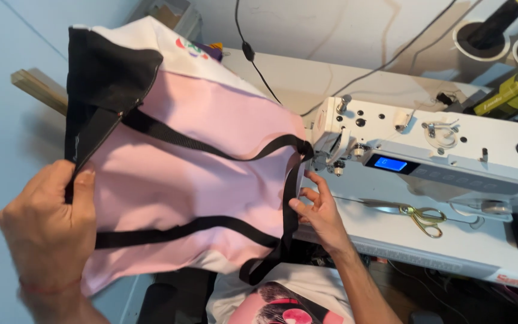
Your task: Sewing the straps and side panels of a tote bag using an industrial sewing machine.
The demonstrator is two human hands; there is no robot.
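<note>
The left hand (46,231) is nearest to the camera, in the lower left of the frame. Its fingers (85,192) are closed around the black edge of a pink bag (211,156), and they hold this side of the bag up. The bag is spread flat across the left and middle of the frame. It has black webbing straps (193,225) running over the pink cloth, a black panel at the upper left and a white band along the top. The right hand (322,213) is in the lower middle. Its fingers are half bent and pinch the right edge of the bag, where one strap hangs down in a loop. This edge lies just beside the needle area of a white sewing machine (451,162), which stands on the tabletop (307,78) at the right. The machine has a small blue screen. A pair of scissors with gold handles (418,216) lies on the machine bed, near the right hand.
</note>
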